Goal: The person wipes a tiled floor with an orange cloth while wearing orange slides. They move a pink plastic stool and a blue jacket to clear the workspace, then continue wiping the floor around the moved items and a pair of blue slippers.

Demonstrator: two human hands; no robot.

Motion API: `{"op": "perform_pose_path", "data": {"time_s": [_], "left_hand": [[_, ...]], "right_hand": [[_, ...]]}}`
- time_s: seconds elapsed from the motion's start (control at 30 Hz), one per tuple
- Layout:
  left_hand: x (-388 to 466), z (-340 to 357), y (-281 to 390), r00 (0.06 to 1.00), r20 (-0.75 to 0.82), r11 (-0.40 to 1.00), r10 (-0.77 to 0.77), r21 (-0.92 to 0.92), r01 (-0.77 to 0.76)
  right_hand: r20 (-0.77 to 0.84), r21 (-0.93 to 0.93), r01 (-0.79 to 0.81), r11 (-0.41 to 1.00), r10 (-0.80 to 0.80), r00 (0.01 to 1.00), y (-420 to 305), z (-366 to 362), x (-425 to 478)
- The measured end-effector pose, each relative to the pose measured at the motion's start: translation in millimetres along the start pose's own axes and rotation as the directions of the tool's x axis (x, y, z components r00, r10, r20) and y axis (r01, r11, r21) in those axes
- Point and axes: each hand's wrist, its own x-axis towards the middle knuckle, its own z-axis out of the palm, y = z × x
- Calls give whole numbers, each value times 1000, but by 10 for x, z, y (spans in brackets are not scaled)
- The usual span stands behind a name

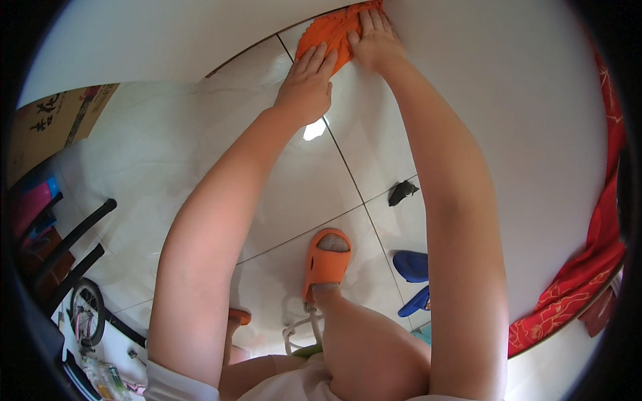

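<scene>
An orange cloth [328,35] with a ruffled edge lies spread at the top, by the dark line where the tiled floor [281,185] meets a white surface. My left hand [307,89] rests palm down on its lower left part, fingers stretched out over it. On the cloth's right side, my right hand [377,44] also lies flat, with its fingers extended and thumb out to the side. Neither hand has its fingers curled around the cloth. What lies under both palms is hidden.
A small black object [402,193] and blue slippers [411,265] lie right of my orange slipper [327,260]. At left are a cardboard box [60,118], black bars [83,230] and a small wheel [87,313]. A pale panel [546,165] and red patterned fabric [577,285] border the right.
</scene>
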Motion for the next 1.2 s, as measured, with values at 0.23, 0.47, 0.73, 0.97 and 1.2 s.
{"op": "perform_pose_path", "data": {"time_s": [0.23,0.47,0.73,0.97,1.2], "left_hand": [[-343,-9,-47,980,90,983,177,27,-180],[-1541,177,-96,952,60,953,299,-71,-294],[-2808,201,-280,993,65,993,-95,81,90],[-1945,174,-378,949,-246,980,-199,-41,195],[-843,155,-187,977,-210,999,-30,22,35]], "right_hand": [[-154,156,-70,985,95,984,109,274,-871],[-188,151,86,985,-57,981,-122,552,-2144],[-38,231,562,795,-569,821,-1048,547,-2538],[-112,38,596,802,-589,800,-1056,507,-1464],[-70,6,220,975,-219,973,-317,308,-748]]}}
